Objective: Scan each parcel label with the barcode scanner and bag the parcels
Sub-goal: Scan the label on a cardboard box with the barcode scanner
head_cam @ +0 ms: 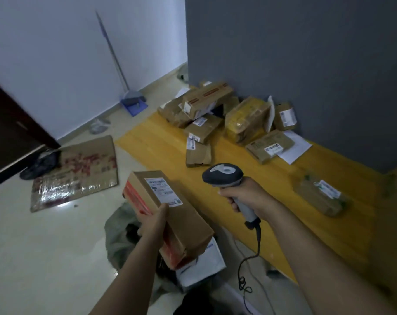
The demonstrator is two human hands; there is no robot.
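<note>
Above the bag, left hand gripping parcel, right hand gripping scanner

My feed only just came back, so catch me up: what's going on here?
A person is working through parcels. The left hand holds a long cardboard parcel, label facing up, above a grey bag on the floor. The right hand grips the barcode scanner beside it, over the yellow mat. Whether this label has been scanned cannot be told. A pile of parcels waits on the mat by the grey wall.
</note>
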